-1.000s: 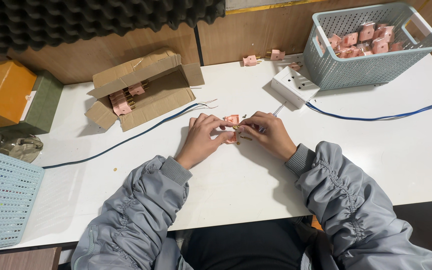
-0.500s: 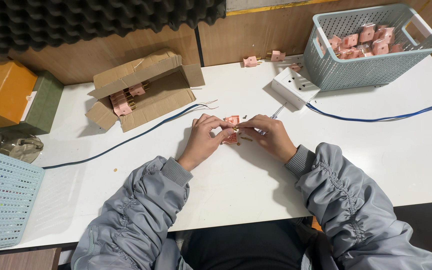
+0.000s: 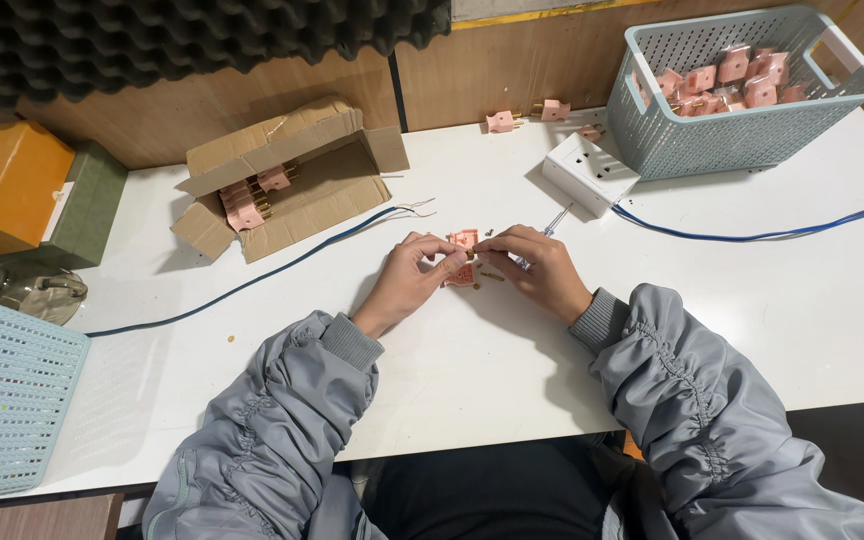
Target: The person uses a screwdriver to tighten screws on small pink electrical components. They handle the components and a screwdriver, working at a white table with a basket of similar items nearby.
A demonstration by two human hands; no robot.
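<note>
Left hand (image 3: 410, 275): laid on the white table (image 3: 492, 370), fingertips pinched together on the pink plug (image 3: 463, 256) from its left side.
Right hand (image 3: 542, 268): fingers closed on the plug's right side; a thin screwdriver (image 3: 553, 221) is seen projecting from behind the knuckles, and whether it is gripped cannot be told.
Pink plug: held between both hands at the table's middle, partly hidden by the fingertips; small brass bits are scattered just beside it.
Blue cable (image 3: 252, 280): run from the left edge to bared wire ends just left of the hands.
Cardboard box (image 3: 287, 180): opened, well left of the hands, with pink plugs inside.
White socket block (image 3: 588, 172): set beyond the right hand, near the basket.
Grey basket (image 3: 752, 140): placed at the far right corner, filled with pink plugs.
Loose plugs (image 3: 525, 115): two are left by the back wall.
Yellow box (image 3: 7, 185): kept at the far left.
Pale basket (image 3: 7, 400): seen at the near left edge.
</note>
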